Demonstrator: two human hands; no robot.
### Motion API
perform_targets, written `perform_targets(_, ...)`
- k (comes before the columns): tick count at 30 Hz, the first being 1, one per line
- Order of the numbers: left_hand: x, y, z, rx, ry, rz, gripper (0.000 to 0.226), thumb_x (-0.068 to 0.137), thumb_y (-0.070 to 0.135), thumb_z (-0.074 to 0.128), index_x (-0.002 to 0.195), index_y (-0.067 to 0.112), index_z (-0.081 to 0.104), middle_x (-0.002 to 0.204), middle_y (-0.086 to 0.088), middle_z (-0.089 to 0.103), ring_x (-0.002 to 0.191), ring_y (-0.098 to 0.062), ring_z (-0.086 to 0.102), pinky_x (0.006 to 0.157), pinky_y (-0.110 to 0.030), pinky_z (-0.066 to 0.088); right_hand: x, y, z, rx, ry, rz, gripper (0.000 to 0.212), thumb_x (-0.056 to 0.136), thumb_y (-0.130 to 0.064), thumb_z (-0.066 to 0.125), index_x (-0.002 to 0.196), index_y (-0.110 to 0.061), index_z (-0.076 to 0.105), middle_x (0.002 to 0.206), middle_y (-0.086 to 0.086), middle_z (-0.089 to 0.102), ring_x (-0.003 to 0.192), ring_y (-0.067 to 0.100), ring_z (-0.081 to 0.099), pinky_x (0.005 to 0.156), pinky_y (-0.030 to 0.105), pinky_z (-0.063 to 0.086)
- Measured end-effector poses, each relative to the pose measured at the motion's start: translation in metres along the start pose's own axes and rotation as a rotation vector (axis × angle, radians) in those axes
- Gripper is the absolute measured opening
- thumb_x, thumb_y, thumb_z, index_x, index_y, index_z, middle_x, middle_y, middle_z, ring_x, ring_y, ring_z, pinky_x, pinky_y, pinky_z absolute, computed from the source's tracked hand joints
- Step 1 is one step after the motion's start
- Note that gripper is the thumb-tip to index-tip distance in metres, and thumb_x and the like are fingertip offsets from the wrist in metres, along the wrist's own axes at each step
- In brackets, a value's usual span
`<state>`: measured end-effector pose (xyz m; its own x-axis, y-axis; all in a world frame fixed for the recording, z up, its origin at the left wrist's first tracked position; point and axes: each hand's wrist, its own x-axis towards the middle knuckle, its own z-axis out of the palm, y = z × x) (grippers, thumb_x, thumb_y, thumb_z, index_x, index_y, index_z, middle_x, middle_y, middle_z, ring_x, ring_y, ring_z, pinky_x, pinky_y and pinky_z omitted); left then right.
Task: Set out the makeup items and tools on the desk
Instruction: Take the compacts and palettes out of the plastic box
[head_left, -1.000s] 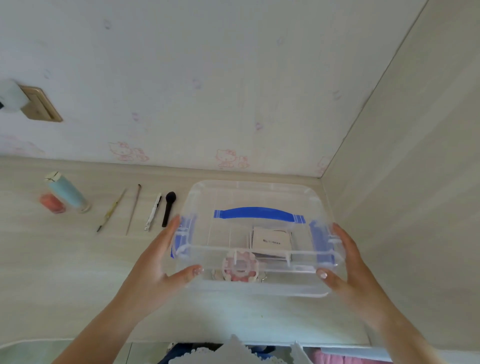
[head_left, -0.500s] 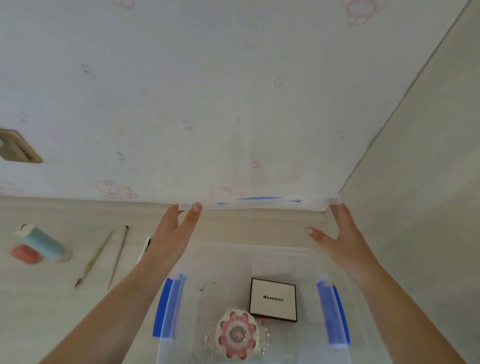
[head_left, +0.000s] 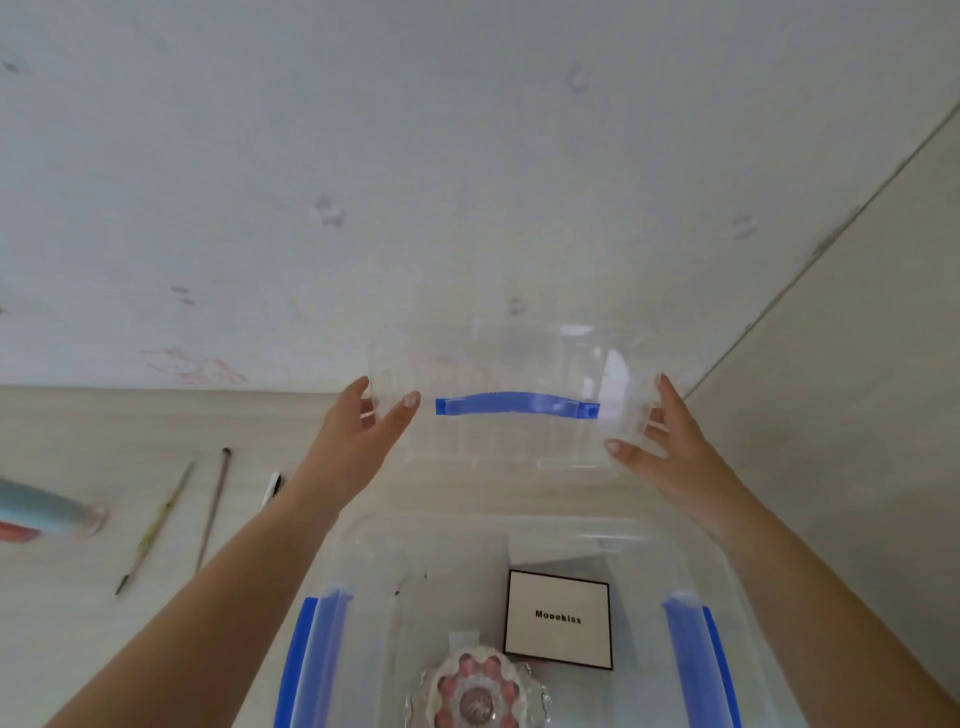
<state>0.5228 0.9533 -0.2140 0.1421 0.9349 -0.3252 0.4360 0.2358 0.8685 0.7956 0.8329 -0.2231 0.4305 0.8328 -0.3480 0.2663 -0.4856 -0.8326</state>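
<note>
Nearest, at the desk's front edge: open clear box (head_left: 363, 597) with blue side latches. Inside it, a round pink compact (head_left: 475, 693) near the front wall and a white square case (head_left: 558, 618) just behind and right of it, printed "Mooekiss".

Both forearms reach over the box toward the back wall. Left hand (head_left: 358, 436) grips the left end of the clear lid (head_left: 498, 447), thumb on the near face, fingers behind it. Right hand (head_left: 660, 447) grips the right end the same way, fingers showing through the plastic. Lid held up between the two hands, beyond the box, its blue handle (head_left: 517, 404) facing the camera.

Left part of the desk (head_left: 62, 447): thin yellowish stick (head_left: 156, 525), thin brown stick (head_left: 213, 509), and a white pen-like tool (head_left: 271, 488) partly hidden by the left forearm. At the left edge, a pale blue tube (head_left: 47, 512) with something red (head_left: 18, 532) just in front of it, blurred.
</note>
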Motion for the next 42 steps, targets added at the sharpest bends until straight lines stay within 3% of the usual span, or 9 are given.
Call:
perform_targets(4, 0.005, -0.008, 0.000, 0.081, -0.024, -0.064, 0.072, 0.085, 0.050, 0.056, 0.146, 0.021, 0.030, 0.142, -0.002, 0.044, 0.123, -0.016, 0.046, 0.089, -0.028, 0.036, 0.002, 0.005, 0.003, 0.012, -0.087, 0.069, 0.090, 0.081, -0.038, 0.066, 0.149, -0.036, 0.006, 0.155, 0.001, 0.022, 0.140, 0.016, 0.029, 0.112, 0.044, 0.031)
perform_targets(10, 0.010, -0.029, 0.000, 0.155, -0.130, -0.172, 0.075, 0.083, 0.056, 0.054, 0.145, 0.020, 0.030, 0.144, -0.003, 0.043, 0.127, -0.021, 0.045, 0.106, -0.041, 0.039, 0.000, 0.013, 0.008, -0.061, -0.182, 0.146, 0.089, 0.083, -0.049, 0.058, 0.149, -0.034, 0.000, 0.159, 0.000, 0.014, 0.142, 0.016, 0.025, 0.111, 0.038, 0.026)
perform_targets(16, 0.014, -0.044, 0.005, 0.087, -0.182, -0.252, 0.073, 0.085, 0.049, 0.057, 0.146, 0.021, 0.028, 0.150, -0.004, 0.036, 0.132, -0.021, 0.041, 0.097, -0.034, 0.042, 0.005, 0.024, 0.011, -0.055, -0.207, 0.225, 0.085, 0.083, -0.054, 0.056, 0.149, -0.037, 0.004, 0.158, -0.002, 0.018, 0.141, 0.018, 0.027, 0.115, 0.044, 0.026)
perform_targets(22, 0.018, -0.054, 0.007, 0.085, -0.232, -0.297, 0.073, 0.084, 0.051, 0.058, 0.145, 0.024, 0.028, 0.151, -0.005, 0.034, 0.133, -0.023, 0.040, 0.108, -0.042, 0.038, 0.012, 0.031, 0.017, -0.021, -0.209, 0.266, 0.078, 0.087, -0.045, 0.058, 0.149, -0.031, 0.013, 0.156, 0.001, 0.023, 0.140, 0.020, 0.030, 0.113, 0.037, 0.028)
perform_targets(28, 0.019, -0.056, 0.011, 0.169, -0.269, -0.274, 0.067, 0.089, 0.046, 0.053, 0.146, 0.019, 0.029, 0.151, -0.007, 0.034, 0.133, -0.024, 0.040, 0.107, -0.036, 0.036, 0.017, 0.037, 0.019, -0.018, -0.211, 0.273, 0.069, 0.090, -0.040, 0.056, 0.148, -0.026, 0.021, 0.144, -0.003, 0.038, 0.122, 0.013, 0.044, 0.105, 0.031, 0.034)
perform_targets(30, 0.018, -0.055, 0.008, 0.170, -0.265, -0.272, 0.066, 0.089, 0.046, 0.054, 0.145, 0.020, 0.030, 0.150, -0.007, 0.035, 0.132, -0.024, 0.041, 0.105, -0.035, 0.036, 0.018, 0.039, 0.017, -0.047, -0.187, 0.289, 0.068, 0.090, -0.042, 0.054, 0.148, -0.029, 0.021, 0.151, 0.001, 0.033, 0.131, 0.018, 0.040, 0.108, 0.036, 0.033)
perform_targets(34, 0.008, -0.042, -0.007, 0.064, -0.146, -0.176, 0.059, 0.086, 0.044, 0.060, 0.138, 0.023, 0.042, 0.143, -0.003, 0.046, 0.126, -0.021, 0.047, 0.107, -0.043, 0.038, 0.003, 0.023, 0.002, -0.020, 0.010, 0.110, 0.054, 0.094, -0.033, 0.050, 0.144, -0.027, 0.031, 0.149, 0.002, 0.037, 0.134, 0.016, 0.038, 0.108, 0.036, 0.033)
perform_targets(37, -0.018, -0.021, -0.020, 0.122, -0.018, 0.066, 0.045, 0.088, 0.035, 0.059, 0.130, 0.022, 0.051, 0.127, 0.007, 0.057, 0.116, -0.012, 0.054, 0.098, -0.029, 0.041, -0.023, 0.003, -0.009, 0.049, 0.227, -0.152, 0.040, 0.094, -0.023, 0.052, 0.134, -0.027, 0.046, 0.136, -0.004, 0.052, 0.123, 0.008, 0.048, 0.104, 0.027, 0.035)
perform_targets(42, -0.088, -0.001, -0.033, 0.153, -0.044, 0.389, 0.029, 0.086, 0.034, 0.060, 0.115, 0.036, 0.056, 0.118, 0.020, 0.059, 0.110, 0.004, 0.055, 0.097, -0.018, 0.041, -0.087, -0.019, -0.005, -0.043, 0.204, -0.477, 0.032, 0.092, -0.023, 0.056, 0.116, -0.043, 0.049, 0.117, -0.028, 0.052, 0.115, -0.007, 0.050, 0.094, 0.004, 0.038)
